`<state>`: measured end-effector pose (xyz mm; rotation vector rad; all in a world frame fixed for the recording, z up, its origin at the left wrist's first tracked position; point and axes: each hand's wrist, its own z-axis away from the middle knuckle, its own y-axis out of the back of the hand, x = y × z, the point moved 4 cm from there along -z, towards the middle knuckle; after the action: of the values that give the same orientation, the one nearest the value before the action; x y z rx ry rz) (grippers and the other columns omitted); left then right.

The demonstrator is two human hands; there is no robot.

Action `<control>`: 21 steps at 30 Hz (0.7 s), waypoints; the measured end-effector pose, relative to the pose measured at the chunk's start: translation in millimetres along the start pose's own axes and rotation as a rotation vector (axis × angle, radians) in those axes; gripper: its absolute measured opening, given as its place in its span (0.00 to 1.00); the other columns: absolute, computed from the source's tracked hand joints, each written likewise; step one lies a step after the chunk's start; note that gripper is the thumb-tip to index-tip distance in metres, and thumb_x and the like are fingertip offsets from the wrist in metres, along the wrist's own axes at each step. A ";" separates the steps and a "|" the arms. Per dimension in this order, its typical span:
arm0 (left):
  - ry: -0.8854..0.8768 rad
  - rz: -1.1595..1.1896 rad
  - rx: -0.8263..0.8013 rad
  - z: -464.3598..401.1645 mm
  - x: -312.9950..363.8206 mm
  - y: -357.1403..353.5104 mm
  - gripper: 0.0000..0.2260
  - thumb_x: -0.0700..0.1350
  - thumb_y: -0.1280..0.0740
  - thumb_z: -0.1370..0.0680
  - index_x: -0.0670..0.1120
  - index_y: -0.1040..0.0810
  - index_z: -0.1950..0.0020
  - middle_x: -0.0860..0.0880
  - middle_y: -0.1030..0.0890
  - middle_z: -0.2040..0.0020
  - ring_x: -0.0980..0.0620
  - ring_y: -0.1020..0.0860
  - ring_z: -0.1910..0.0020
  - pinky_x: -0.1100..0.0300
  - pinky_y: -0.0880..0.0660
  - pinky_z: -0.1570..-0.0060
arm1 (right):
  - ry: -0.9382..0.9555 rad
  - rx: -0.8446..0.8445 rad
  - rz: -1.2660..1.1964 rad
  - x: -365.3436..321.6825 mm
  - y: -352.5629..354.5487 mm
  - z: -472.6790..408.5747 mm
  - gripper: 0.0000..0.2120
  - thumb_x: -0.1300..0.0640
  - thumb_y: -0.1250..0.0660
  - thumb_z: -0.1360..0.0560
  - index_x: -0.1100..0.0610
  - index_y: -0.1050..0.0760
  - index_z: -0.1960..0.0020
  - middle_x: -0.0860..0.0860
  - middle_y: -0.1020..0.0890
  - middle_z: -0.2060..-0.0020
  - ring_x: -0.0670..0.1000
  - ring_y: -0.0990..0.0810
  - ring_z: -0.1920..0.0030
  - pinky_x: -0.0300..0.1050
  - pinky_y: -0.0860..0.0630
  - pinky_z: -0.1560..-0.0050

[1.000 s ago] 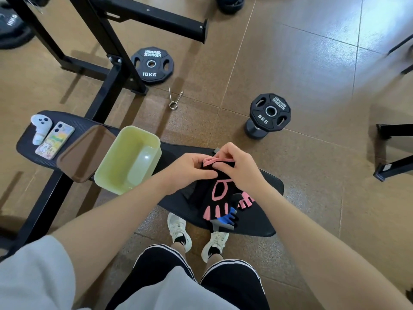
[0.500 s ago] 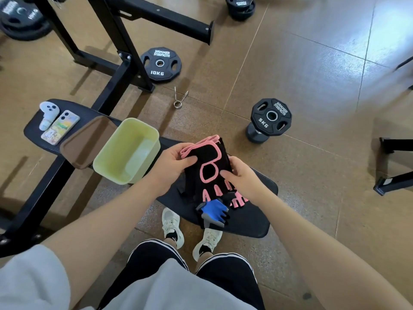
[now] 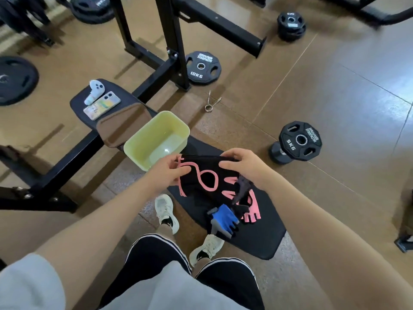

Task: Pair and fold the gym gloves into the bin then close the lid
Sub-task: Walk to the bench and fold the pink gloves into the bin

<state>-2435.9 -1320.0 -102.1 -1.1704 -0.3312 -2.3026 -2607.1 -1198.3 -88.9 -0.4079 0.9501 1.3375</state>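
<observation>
I hold a black glove with pink trim (image 3: 206,180) above the black bench (image 3: 263,240). My left hand (image 3: 166,174) grips its left edge and my right hand (image 3: 242,163) grips its upper right edge. A second pink and black glove (image 3: 251,211) lies under it on the bench. A blue and black glove (image 3: 224,221) lies by the bench's near edge. The open pale green bin (image 3: 156,139) stands just left of my hands. Its brown lid (image 3: 121,126) lies beside it on the left.
A phone (image 3: 101,107) and a white controller (image 3: 93,93) lie at the bench's far end. Weight plates marked 10KG (image 3: 202,67) and 5KG (image 3: 300,140) sit on the floor, with a spring clip (image 3: 211,101) between them. A black rack frame (image 3: 169,50) stands behind the bench.
Both hands lifted the pink-trimmed glove off the pile and carried it up and toward the bin. The camera tilted up, showing more floor.
</observation>
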 end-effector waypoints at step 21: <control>0.334 -0.431 0.410 -210.5 -112.2 175.1 0.06 0.44 0.37 0.23 0.41 0.29 0.53 0.46 0.26 0.58 0.44 0.27 0.56 0.56 0.36 0.63 | -0.272 0.210 0.415 11.3 -154.7 -339.9 0.09 0.59 0.41 0.23 0.58 0.32 0.62 0.52 0.29 0.69 0.56 0.28 0.63 0.42 0.36 0.70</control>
<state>-2425.6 -1518.7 -321.1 -0.5362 -0.9485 -2.5632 -2579.8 -1477.9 -335.2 0.1398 0.9636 1.5973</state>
